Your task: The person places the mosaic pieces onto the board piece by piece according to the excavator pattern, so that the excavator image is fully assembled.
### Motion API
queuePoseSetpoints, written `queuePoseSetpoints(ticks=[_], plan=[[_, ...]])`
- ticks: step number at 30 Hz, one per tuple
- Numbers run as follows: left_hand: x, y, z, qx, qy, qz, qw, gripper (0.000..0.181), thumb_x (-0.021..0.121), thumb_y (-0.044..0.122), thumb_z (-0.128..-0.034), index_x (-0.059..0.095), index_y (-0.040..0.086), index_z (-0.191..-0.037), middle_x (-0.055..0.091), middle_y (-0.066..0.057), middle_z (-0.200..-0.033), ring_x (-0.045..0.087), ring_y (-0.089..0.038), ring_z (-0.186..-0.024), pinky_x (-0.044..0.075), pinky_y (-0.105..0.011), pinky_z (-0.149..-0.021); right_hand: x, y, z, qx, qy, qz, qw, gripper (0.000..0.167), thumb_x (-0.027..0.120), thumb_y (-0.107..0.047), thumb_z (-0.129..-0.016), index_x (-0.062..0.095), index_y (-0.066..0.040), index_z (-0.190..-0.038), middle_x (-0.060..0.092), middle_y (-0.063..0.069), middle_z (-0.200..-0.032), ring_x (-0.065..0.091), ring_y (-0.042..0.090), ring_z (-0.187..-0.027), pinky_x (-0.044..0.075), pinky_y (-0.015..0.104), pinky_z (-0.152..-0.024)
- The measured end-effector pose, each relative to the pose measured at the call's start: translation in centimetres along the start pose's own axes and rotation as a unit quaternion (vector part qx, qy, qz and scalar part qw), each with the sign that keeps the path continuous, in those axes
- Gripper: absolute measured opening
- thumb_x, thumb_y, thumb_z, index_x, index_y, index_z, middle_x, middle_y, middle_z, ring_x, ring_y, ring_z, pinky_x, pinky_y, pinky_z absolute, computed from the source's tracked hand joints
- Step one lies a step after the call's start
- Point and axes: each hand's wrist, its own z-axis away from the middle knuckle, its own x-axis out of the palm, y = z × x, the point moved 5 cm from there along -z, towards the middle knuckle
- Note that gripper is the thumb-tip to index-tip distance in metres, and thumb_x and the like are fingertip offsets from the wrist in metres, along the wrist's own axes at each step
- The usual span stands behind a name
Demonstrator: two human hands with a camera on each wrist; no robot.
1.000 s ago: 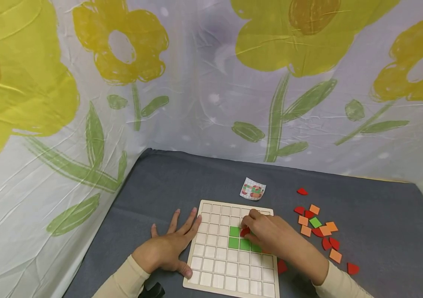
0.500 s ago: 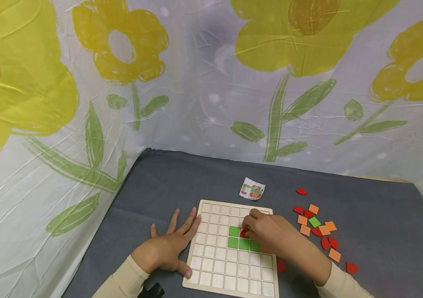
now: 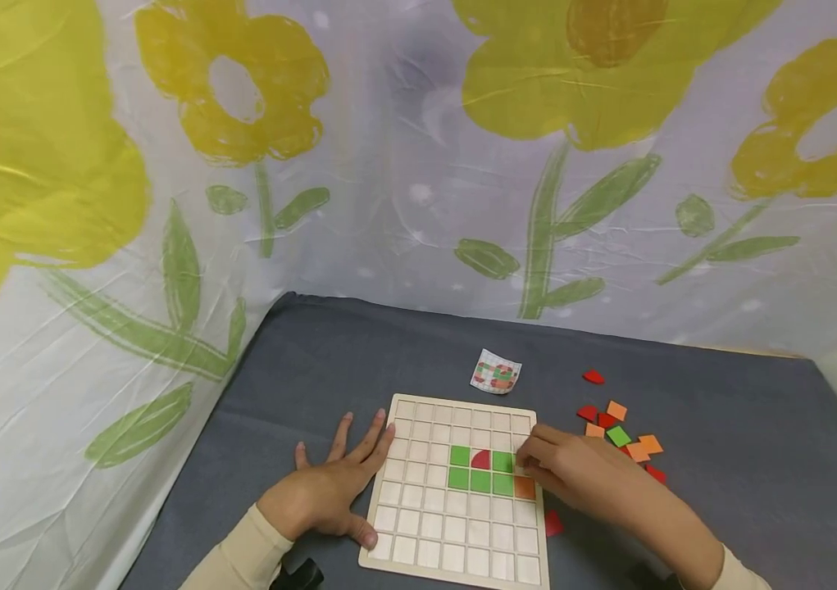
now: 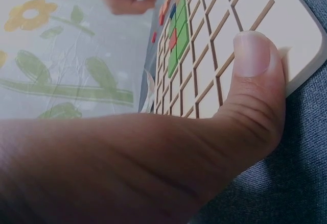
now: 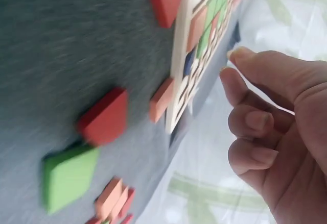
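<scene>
A wooden grid board [image 3: 427,524] lies on the dark cloth. Set in its cells are several green square tiles [image 3: 480,481], a red quarter-round tile [image 3: 480,460] and an orange square tile [image 3: 525,488]. The wrist views also show a dark blue piece [image 5: 189,63] in a cell. My left hand [image 3: 325,494] rests with fingers spread at the board's left edge; in the left wrist view its thumb [image 4: 254,60] presses on the corner. My right hand [image 3: 573,471] hovers over the board's right edge. In the right wrist view its fingers are loosely curled, holding nothing.
Loose red, orange and green tiles [image 3: 619,436] are scattered right of the board, partly hidden by my right arm. One red tile [image 3: 553,523] lies by its right edge. A small printed pattern card [image 3: 495,373] lies behind the board. Flowered fabric [image 3: 388,164] hangs around the table.
My right hand has let go of the red quarter-round tile, which now sits in its cell, and has moved right toward the loose tiles. My left hand stays put.
</scene>
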Motion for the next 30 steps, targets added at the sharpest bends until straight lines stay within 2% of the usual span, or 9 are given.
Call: queuePoseSetpoints(ticks=[4,12,20,24,30], plan=[[0.0,0.0,0.1,0.0,0.0,-0.001,1.0,0.14,0.092,0.052,-0.0686,0.002,0.027,-0.172,-0.016,0.003,-0.177,-0.018,-0.042,-0.161,0.003,-0.095,-0.102,-0.4,0.3,2.1,0.009,-0.001,0.001,1.0,0.018,0.083,-0.013,-0.092,0.074,-0.023,-0.104,0.06,-0.017,-0.098,0.046,-0.01,-0.066,0.042,0.014,-0.054],[0.1,0.1,0.1,-0.001,-0.004,0.001,1.0,0.139,0.092,0.051,-0.0687,0.002,0.027,-0.172,-0.016,0.003,-0.178,-0.019,-0.041,-0.161,0.002,-0.095,-0.102,0.3,1.2,5.0,0.054,-0.072,-0.048,0.9948,0.021,0.084,-0.024,-0.093,0.071,-0.027,-0.11,0.059,-0.018,-0.101,0.051,-0.009,-0.075,0.048,0.019,-0.06],[0.1,0.0,0.0,0.008,0.002,0.006,0.9999,0.139,0.093,0.051,-0.069,0.003,0.026,-0.172,-0.014,0.002,-0.178,-0.019,-0.043,-0.16,0.001,-0.095,-0.1,1.3,0.8,5.6,0.048,-0.068,-0.039,0.9958,0.026,0.086,-0.024,-0.09,0.071,-0.026,-0.112,0.059,-0.017,-0.105,0.052,-0.006,-0.077,0.048,0.019,-0.06],[0.1,-0.1,0.0,0.009,0.002,0.008,0.9999,0.138,0.093,0.05,-0.069,0.004,0.026,-0.172,-0.013,0.002,-0.178,-0.018,-0.043,-0.16,0.001,-0.095,-0.1,1.9,0.7,5.7,0.052,-0.079,-0.052,0.9942,0.027,0.086,-0.023,-0.091,0.07,-0.028,-0.111,0.057,-0.018,-0.106,0.052,-0.005,-0.078,0.047,0.019,-0.061],[0.0,0.0,-0.2,0.008,0.003,0.009,0.9999,0.139,0.093,0.05,-0.0684,0.003,0.025,-0.172,-0.014,0.001,-0.178,-0.019,-0.043,-0.16,0.0,-0.095,-0.1,2.2,0.6,5.8,0.069,-0.078,-0.052,0.9932,0.024,0.084,-0.022,-0.092,0.067,-0.027,-0.108,0.055,-0.018,-0.103,0.049,-0.006,-0.07,0.045,0.017,-0.058]])
